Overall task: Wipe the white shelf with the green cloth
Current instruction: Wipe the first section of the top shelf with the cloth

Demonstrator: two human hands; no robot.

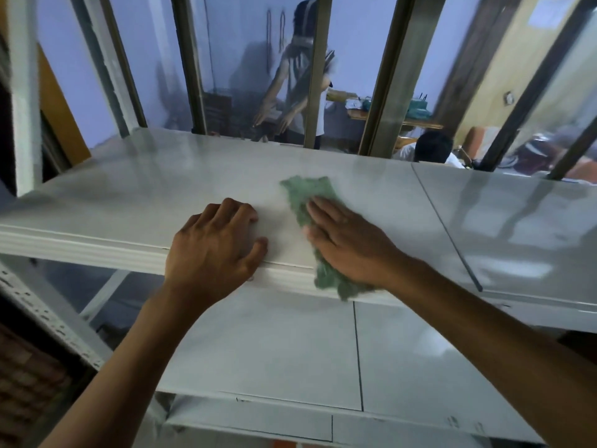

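The white shelf [135, 195] runs across the middle of the head view, its top board glossy with a ridged front edge. A crumpled green cloth [307, 192] lies on it near the centre and hangs over the front lip. My right hand [349, 244] lies flat on the cloth, fingers extended, pressing it against the board. My left hand [216, 247] rests palm down on the bare shelf just left of the cloth, fingers curled at the front edge, holding nothing.
A lower white shelf board [420, 357] lies below my arms. A perforated upright post [42, 315] stands at the lower left. Behind the shelf is a glass partition with metal frames [384, 76]; a person [290, 92] bends over beyond it.
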